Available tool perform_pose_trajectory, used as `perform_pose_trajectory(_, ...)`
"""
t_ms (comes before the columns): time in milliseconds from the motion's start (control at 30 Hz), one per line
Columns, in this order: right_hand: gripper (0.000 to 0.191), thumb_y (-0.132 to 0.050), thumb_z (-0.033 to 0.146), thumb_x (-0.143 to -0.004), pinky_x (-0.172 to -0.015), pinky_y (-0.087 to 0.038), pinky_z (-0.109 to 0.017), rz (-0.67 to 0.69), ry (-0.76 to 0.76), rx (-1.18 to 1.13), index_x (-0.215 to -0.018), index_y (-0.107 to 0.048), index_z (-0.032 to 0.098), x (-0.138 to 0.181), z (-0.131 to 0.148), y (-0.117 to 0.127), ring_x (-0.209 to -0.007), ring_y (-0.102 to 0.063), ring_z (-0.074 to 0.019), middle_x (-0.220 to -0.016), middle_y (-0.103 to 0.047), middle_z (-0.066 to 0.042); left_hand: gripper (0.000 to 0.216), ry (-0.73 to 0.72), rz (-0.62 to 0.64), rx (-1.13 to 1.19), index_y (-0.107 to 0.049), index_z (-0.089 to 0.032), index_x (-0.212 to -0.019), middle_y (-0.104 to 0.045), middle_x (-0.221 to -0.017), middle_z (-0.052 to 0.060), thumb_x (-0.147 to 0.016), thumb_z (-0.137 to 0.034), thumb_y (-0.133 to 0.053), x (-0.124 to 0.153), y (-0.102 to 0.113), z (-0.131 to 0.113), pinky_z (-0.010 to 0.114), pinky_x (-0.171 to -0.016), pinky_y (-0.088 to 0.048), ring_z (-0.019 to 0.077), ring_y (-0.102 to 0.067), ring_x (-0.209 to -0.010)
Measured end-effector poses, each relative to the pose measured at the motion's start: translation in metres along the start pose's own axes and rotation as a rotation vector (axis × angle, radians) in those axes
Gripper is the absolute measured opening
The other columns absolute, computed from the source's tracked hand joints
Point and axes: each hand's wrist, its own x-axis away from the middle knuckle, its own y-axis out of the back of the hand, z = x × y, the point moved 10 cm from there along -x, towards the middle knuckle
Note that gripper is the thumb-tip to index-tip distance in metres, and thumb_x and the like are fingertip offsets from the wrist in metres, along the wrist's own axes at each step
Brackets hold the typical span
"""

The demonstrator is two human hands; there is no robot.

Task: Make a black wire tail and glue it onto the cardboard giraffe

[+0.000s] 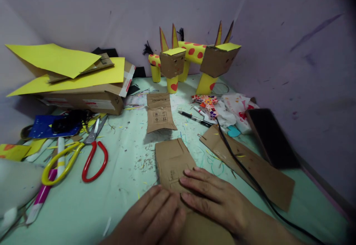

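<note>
A brown cardboard piece (174,161) lies flat on the pale green surface (125,171) in front of me. My left hand (155,217) rests on its near end, fingers together and lying flat. My right hand (214,195) lies across the cardboard just right of it, fingers stretched out and pressing down. Neither hand holds anything. The near part of the cardboard is hidden under both hands.
Scissors (83,152) with red and yellow handles lie at left near markers. A box (89,96) with yellow paper sits at back left. Two cardboard giraffe figures (191,58) stand by the wall. More cardboard pieces (160,113), a pen (194,118), a black cable (244,167) and a phone (271,137) lie right.
</note>
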Motion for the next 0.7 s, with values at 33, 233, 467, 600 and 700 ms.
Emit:
perform_pose_trajectory(33,0.033,-0.034,0.018,-0.096,-0.104,-0.04,-0.041,-0.028,-0.007,-0.005,-0.122,-0.053,0.01,-0.001,0.002,0.003,-0.126,-0.044,-0.0193,-0.122,-0.061,-0.014,0.027,0.007,0.018,-0.014,-0.062,-0.017,-0.105,-0.068,-0.104,0.002,-0.09,-0.014,-0.04,0.002,-0.003,0.002,0.03,-0.094,-0.046,0.016,-0.059,-0.1)
perform_pose_trajectory(233,0.033,-0.032,0.011,-0.095,-0.099,-0.046,-0.035,-0.065,0.02,-0.026,-0.107,-0.062,0.002,-0.007,0.012,0.002,-0.104,-0.059,-0.0187,-0.101,-0.069,-0.014,0.025,-0.019,0.073,0.029,-0.064,-0.012,-0.097,-0.069,-0.098,0.005,-0.086,-0.009,-0.042,0.006,-0.017,-0.008,0.029,-0.084,-0.047,0.0181,-0.059,-0.094)
perform_pose_trajectory(467,0.036,-0.03,0.018,-0.095,-0.075,-0.054,-0.034,-0.037,-0.055,-0.115,-0.107,-0.061,0.003,-0.005,0.002,-0.008,-0.083,-0.058,-0.0196,-0.087,-0.067,-0.012,0.033,0.146,0.007,0.173,-0.062,-0.013,-0.09,-0.068,-0.085,0.002,-0.091,-0.006,-0.03,-0.002,-0.016,0.005,0.026,-0.072,-0.047,0.0145,-0.057,-0.081)
perform_pose_trajectory(600,0.039,-0.031,0.027,-0.092,-0.064,-0.05,-0.033,-0.009,-0.093,-0.159,-0.108,-0.06,0.006,-0.001,-0.002,-0.013,-0.079,-0.054,-0.0208,-0.09,-0.066,-0.012,0.038,0.173,0.035,0.246,-0.059,-0.017,-0.079,-0.062,-0.072,-0.001,-0.094,-0.009,-0.025,-0.003,-0.022,0.01,0.027,-0.064,-0.046,0.0134,-0.054,-0.067)
perform_pose_trajectory(700,0.035,-0.038,0.025,-0.084,-0.06,-0.047,-0.032,-0.004,-0.152,-0.191,-0.106,-0.06,0.009,0.0,-0.009,-0.015,-0.076,-0.054,-0.0198,-0.09,-0.066,-0.009,0.032,0.182,0.036,0.273,-0.057,-0.019,-0.074,-0.058,-0.069,-0.001,-0.092,-0.01,-0.032,-0.003,-0.027,0.015,0.025,-0.062,-0.045,0.0125,-0.051,-0.064)
